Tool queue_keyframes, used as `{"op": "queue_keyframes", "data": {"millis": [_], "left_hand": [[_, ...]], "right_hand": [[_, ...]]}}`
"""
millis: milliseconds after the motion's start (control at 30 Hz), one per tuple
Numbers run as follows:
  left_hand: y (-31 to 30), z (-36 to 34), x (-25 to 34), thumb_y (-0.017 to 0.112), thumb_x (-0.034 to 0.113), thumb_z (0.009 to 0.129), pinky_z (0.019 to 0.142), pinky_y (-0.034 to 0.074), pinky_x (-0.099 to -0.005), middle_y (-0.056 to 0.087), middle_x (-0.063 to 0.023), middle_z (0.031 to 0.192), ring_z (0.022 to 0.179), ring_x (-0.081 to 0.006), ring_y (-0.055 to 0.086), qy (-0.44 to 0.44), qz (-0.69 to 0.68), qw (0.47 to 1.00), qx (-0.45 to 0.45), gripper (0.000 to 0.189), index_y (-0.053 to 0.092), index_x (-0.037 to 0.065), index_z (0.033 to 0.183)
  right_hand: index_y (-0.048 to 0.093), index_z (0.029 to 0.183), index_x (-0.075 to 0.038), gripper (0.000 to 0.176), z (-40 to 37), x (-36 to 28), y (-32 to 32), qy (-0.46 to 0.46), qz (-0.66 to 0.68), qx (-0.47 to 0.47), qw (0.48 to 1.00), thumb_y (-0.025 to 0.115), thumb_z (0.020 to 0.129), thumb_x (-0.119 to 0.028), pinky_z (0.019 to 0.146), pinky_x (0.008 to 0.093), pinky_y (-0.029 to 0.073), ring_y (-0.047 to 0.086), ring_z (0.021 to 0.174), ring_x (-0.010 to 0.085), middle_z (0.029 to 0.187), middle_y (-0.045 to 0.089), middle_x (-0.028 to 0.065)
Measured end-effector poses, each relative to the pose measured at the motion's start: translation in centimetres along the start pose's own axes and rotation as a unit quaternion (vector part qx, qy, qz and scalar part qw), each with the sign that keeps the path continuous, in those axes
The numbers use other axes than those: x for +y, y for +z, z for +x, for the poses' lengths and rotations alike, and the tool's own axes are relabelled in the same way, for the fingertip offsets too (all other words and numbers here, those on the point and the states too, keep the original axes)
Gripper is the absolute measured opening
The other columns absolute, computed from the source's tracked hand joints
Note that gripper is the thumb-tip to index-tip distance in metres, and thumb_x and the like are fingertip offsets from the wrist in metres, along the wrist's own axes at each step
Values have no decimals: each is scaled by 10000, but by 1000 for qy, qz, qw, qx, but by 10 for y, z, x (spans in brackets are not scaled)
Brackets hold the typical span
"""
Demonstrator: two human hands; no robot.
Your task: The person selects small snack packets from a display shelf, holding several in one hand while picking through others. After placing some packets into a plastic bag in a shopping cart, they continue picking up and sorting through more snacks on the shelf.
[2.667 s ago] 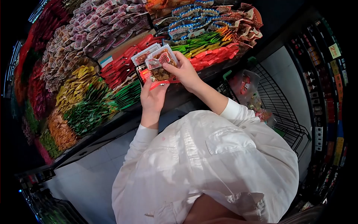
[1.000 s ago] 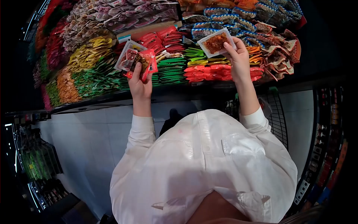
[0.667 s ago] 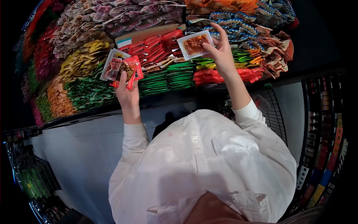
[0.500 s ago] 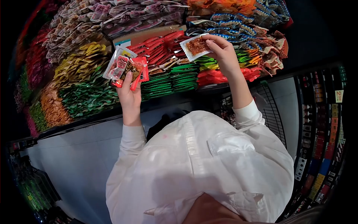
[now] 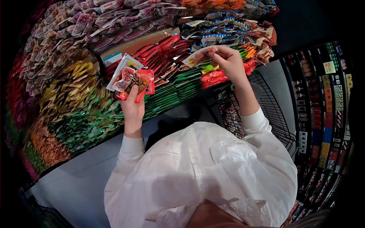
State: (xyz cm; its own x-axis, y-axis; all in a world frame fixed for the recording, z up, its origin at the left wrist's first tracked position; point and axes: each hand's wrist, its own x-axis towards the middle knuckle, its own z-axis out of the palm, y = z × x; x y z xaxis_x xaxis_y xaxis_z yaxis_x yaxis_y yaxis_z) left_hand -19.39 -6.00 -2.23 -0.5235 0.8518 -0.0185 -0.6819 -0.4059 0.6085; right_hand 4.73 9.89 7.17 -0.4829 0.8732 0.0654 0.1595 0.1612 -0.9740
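Several small snack packets (image 5: pixel 124 78), white, clear and red, are fanned out in my left hand (image 5: pixel 133 110), with the thumb pressed on the front one. Brown pieces show through the front packet's clear window. My right hand (image 5: pixel 230 64) pinches one snack packet (image 5: pixel 198 57) by its right end. That packet is tilted, its white edge and reddish print facing me. It hovers over the display, close to the rows of red packets (image 5: pixel 157 51) and green packets (image 5: pixel 182 85).
Packed rows of snacks fill the sloping display, with yellow packets (image 5: pixel 70 83) at left and blue-striped ones (image 5: pixel 216 30) at upper right. A black wire shopping cart (image 5: pixel 272 102) stands at my right. Beyond it are stocked shelves (image 5: pixel 327 114) with a price tag (image 5: pixel 329 67).
My right hand has turned its packet, so the brown see-through side is replaced by a printed side at a slant. My left hand keeps its packets. The whole view has rotated slightly.
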Motion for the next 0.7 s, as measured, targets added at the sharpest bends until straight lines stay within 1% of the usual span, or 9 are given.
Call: {"op": "queue_keyframes", "data": {"millis": [100, 167, 200, 267, 367, 400, 433, 533, 700], "left_hand": [[-2, 1, -1, 517, -38, 855, 984, 389, -383, 461, -93, 1249, 1161, -220, 461, -4, 2, 1000, -1, 477, 357, 64, 1292], [-4, 0, -1, 520, 9, 871, 977, 403, -408, 473, -95, 1242, 1148, -233, 477, 1, -31, 999, -12, 440, 375, 56, 1284], [-4, 0, 0, 522, 29, 875, 987, 388, -416, 473, -99, 1252, 1154, -236, 472, 3, -34, 999, -9, 431, 381, 50, 1282], [-7, 0, 0, 523, 48, 878, 991, 386, -413, 472, -103, 1258, 1160, -240, 469, -1, -47, 999, 2, 426, 385, 47, 1281], [-10, 1, 2, 528, 93, 885, 986, 392, -420, 473, -114, 1264, 1162, -253, 469, -18, -79, 997, 18, 423, 390, 47, 1282], [-12, 1, 4, 532, 119, 888, 977, 402, -429, 475, -120, 1265, 1159, -261, 473, -34, -97, 994, 26, 425, 393, 49, 1283], [-13, -1, 9, 532, 119, 888, 977, 402, -429, 475, -120, 1265, 1159, -261, 473, -31, -96, 994, 30, 425, 393, 49, 1283], [-7, -5, 32, 543, 93, 872, 995, 387, -431, 481, -119, 1260, 1172, -257, 466, -45, -169, 984, 10, 434, 391, 33, 1274], [-8, -2, 56, 538, 116, 881, 990, 392, -441, 477, -121, 1266, 1175, -262, 464, 23, -122, 992, 23, 440, 384, 25, 1283]], "right_hand": [[654, 968, 13, 202, 1, 1, 5, -6, -19, 45, 999, 659, 815, -119, 525, 185, 390, 474, 584, 23, 704, 619, -10], [677, 934, -22, 189, 0, 2, 9, -37, -181, 111, 976, 686, 781, -132, 537, 211, 394, 480, 592, 53, 653, 572, -18], [677, 934, -22, 189, -1, 0, 11, -35, -180, 109, 977, 686, 781, -132, 537, 211, 394, 480, 592, 53, 653, 572, -18], [694, 910, -63, 186, 0, -5, 14, -120, -345, 99, 926, 706, 739, -133, 554, 249, 393, 471, 609, 108, 644, 500, 2], [701, 902, -85, 199, 3, 7, 10, -185, -290, 107, 933, 717, 711, -139, 562, 281, 388, 449, 620, 156, 687, 464, 30], [684, 916, -54, 185, 3, 8, 8, -209, -289, 96, 929, 696, 740, -110, 605, 268, 426, 508, 669, 153, 776, 521, 50], [684, 916, -54, 185, 2, 7, 11, -209, -286, 92, 931, 696, 740, -110, 605, 268, 426, 508, 669, 153, 776, 521, 50], [612, 1000, -3, 200, -1, 0, 22, -149, -84, 22, 985, 611, 801, -19, 746, 258, 478, 603, 848, 183, 894, 590, 80], [591, 1014, -7, 212, 0, -5, 43, -205, -186, -49, 960, 599, 802, -3, 732, 272, 480, 608, 818, 183, 900, 616, 95]]}}
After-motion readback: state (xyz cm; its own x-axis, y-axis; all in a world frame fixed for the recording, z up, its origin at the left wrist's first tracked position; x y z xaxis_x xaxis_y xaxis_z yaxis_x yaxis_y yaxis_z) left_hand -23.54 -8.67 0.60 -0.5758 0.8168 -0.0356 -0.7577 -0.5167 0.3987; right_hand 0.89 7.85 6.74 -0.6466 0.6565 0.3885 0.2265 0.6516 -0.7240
